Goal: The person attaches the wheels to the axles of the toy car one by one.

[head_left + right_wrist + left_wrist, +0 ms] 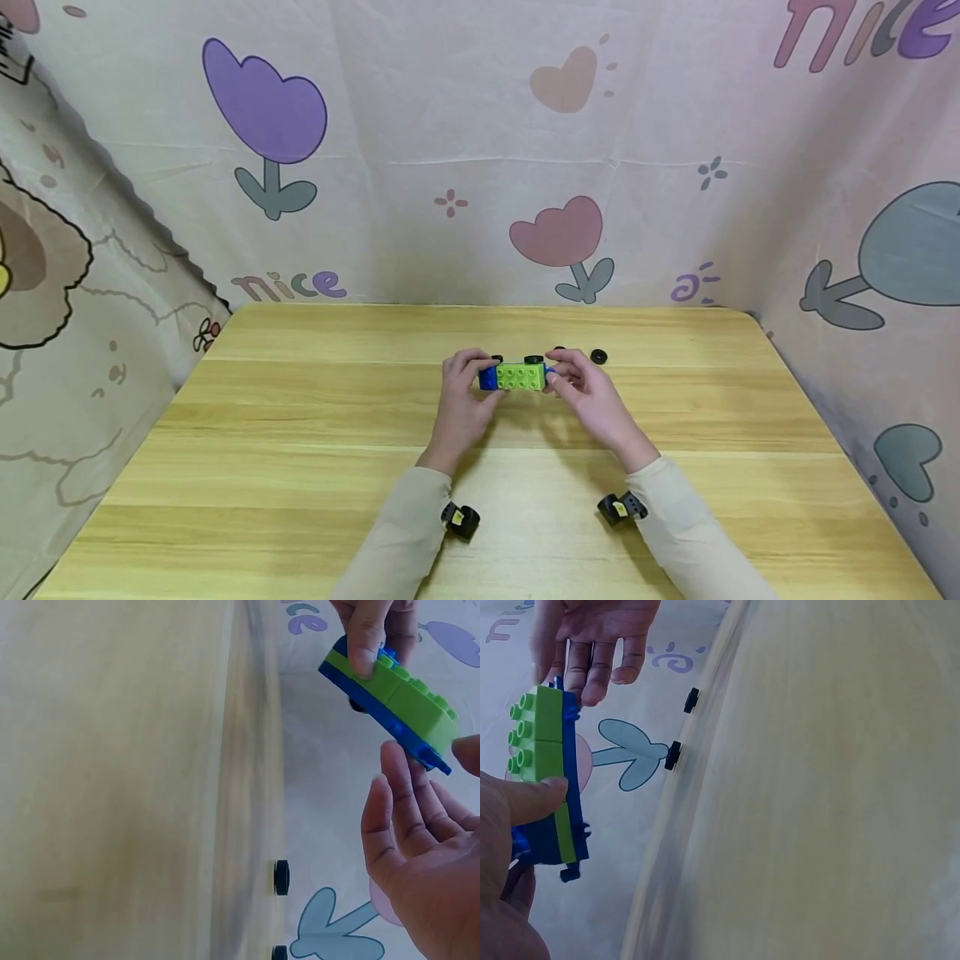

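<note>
A toy car of building blocks (521, 377), lime green studded bricks over a blue base, is held above the table between both hands. My left hand (463, 398) grips its blue end, with the thumb on the side of the green bricks in the left wrist view. My right hand (592, 398) has its thumb and fingers around the opposite blue tip, the other fingers loosely bent below it in the right wrist view. Black wheels (534, 359) show along the car's far side. In the left wrist view, the near side of the blue base (576, 780) shows bare axle clips.
Two loose black wheels lie near the table's back edge; one wheel (598, 357) is in plain sight, the other partly behind my right hand. The wooden table (315, 433) ends at a patterned cloth (420, 108) hanging behind and at the sides.
</note>
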The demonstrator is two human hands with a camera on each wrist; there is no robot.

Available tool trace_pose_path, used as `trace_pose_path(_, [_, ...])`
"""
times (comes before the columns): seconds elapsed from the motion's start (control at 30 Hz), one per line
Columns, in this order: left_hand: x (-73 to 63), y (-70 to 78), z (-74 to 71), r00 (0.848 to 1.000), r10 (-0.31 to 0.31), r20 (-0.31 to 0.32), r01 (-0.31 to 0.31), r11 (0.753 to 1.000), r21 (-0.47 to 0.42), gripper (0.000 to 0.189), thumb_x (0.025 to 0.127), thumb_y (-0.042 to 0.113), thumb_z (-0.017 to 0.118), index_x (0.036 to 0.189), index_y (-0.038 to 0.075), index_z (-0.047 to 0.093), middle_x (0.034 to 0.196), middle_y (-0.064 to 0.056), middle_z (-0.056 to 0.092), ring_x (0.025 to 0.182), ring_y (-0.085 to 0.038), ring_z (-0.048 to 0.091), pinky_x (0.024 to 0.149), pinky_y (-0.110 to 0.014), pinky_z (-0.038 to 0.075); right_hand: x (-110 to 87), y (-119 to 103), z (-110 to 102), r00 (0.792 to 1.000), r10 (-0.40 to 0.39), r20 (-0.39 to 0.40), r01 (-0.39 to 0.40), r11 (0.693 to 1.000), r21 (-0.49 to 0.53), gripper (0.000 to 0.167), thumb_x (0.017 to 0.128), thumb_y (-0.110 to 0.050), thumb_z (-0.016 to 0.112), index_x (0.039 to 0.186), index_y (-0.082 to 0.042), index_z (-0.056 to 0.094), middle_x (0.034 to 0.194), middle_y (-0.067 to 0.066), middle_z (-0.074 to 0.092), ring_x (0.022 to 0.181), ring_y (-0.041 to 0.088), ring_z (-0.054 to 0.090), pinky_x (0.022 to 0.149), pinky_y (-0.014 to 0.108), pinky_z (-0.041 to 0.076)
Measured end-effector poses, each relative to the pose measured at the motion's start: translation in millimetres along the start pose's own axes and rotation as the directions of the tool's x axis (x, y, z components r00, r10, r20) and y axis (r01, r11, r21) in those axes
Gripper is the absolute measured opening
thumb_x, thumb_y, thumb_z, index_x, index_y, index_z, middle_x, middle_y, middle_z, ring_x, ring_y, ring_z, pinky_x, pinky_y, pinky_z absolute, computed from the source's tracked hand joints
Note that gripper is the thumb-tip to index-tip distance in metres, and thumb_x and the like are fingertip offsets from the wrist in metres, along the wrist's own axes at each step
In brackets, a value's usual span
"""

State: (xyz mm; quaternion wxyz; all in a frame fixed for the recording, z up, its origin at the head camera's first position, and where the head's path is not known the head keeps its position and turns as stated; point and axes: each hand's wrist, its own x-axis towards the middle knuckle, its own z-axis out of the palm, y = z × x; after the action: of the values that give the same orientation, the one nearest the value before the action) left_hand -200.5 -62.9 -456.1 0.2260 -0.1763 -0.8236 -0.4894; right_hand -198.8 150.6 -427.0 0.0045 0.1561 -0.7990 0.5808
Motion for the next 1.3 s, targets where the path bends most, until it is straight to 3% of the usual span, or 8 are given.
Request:
trace_pose_path(0.2, [0.0,0.0,0.8,0.999,-0.004,0.037,0.005,1.000,-0.020,0.042,0.076,0.000,0.083,0.115,0.004,0.067,0.118,-0.003,0.054,0.114,-0.022,0.046,0.095,-0.038,0.047,0.8,-2.3,-2.0,1.000,0.016,-0.020,-0.015,0.999,0.037,0.032,0.101,-0.012,0.054,0.131,0.000,0.053,0.105,0.012,0.064,0.093,0.031,0.063,0.082,0.041,0.054])
trace_pose_path(0.4, [-0.9,3.0,-0.3,0.990,0.000,0.140,0.001,1.000,-0.011,0.039,0.083,0.009,0.079,0.121,0.007,0.067,0.115,-0.003,0.057,0.107,-0.020,0.050,0.088,-0.034,0.051,1.8,-1.8,-4.1,1.000,0.013,-0.019,-0.012,0.998,0.069,0.031,0.102,-0.012,0.052,0.131,0.000,0.056,0.106,0.014,0.064,0.094,0.026,0.062,0.084,0.049,0.053])
trace_pose_path(0.6, [-1.6,2.0,0.5,0.968,-0.088,0.236,0.119,0.986,-0.121,0.040,0.086,0.011,0.077,0.124,0.005,0.064,0.115,-0.002,0.055,0.098,-0.018,0.056,0.082,-0.033,0.054,3.5,-1.4,-4.7,1.000,-0.025,-0.010,0.026,0.993,0.113,0.035,0.103,-0.014,0.052,0.134,0.003,0.054,0.108,0.016,0.064,0.097,0.028,0.062,0.084,0.051,0.052])
trace_pose_path(0.73, [-1.9,1.8,0.9,0.946,-0.158,0.282,0.213,0.961,-0.176,0.043,0.088,0.012,0.076,0.127,0.005,0.061,0.114,-0.003,0.059,0.098,-0.019,0.057,0.085,-0.036,0.052,3.6,-3.1,-3.6,0.999,-0.037,-0.005,0.038,0.991,0.129,0.031,0.102,-0.011,0.054,0.130,0.002,0.056,0.110,0.017,0.063,0.099,0.030,0.062,0.085,0.049,0.052])
trace_pose_path(0.87, [-2.7,4.1,-0.1,0.915,-0.222,0.336,0.307,0.925,-0.224,0.049,0.089,0.015,0.074,0.134,0.006,0.055,0.114,-0.005,0.060,0.101,-0.020,0.056,0.089,-0.039,0.049,2.1,-8.7,-1.4,1.000,-0.027,0.001,0.027,0.993,0.119,0.026,0.100,-0.009,0.057,0.124,0.001,0.060,0.111,0.016,0.063,0.102,0.029,0.060,0.086,0.036,0.053])
trace_pose_path(0.97, [-2.8,4.4,-0.7,0.899,-0.238,0.369,0.350,0.896,-0.275,0.053,0.089,0.015,0.074,0.137,0.006,0.053,0.115,-0.007,0.059,0.100,-0.022,0.056,0.088,-0.037,0.050,-0.4,-22.3,0.4,1.000,-0.025,0.012,0.023,0.995,0.099,0.025,0.097,-0.004,0.060,0.121,0.003,0.062,0.111,0.016,0.064,0.103,0.032,0.059,0.084,0.030,0.052])
trace_pose_path(1.1, [-2.5,3.2,-0.8,0.882,-0.235,0.409,0.387,0.856,-0.342,0.056,0.089,0.012,0.073,0.138,0.001,0.049,0.118,-0.011,0.059,0.101,-0.025,0.057,0.087,-0.035,0.052,-3.5,-38.1,1.9,0.999,-0.032,0.033,0.029,0.996,0.083,0.029,0.094,0.005,0.061,0.122,0.007,0.060,0.111,0.020,0.063,0.106,0.040,0.056,0.083,0.033,0.051])
trace_pose_path(1.3, [-1.4,6.5,-2.0,0.853,-0.251,0.457,0.446,0.805,-0.391,0.058,0.089,0.000,0.070,0.139,-0.007,0.042,0.124,-0.021,0.059,0.106,-0.031,0.058,0.091,-0.039,0.051,-1.3,-32.4,3.8,0.998,-0.016,0.053,0.013,0.998,0.064,0.031,0.092,0.005,0.062,0.124,0.007,0.059,0.112,0.020,0.062,0.107,0.041,0.056,0.086,0.039,0.050])
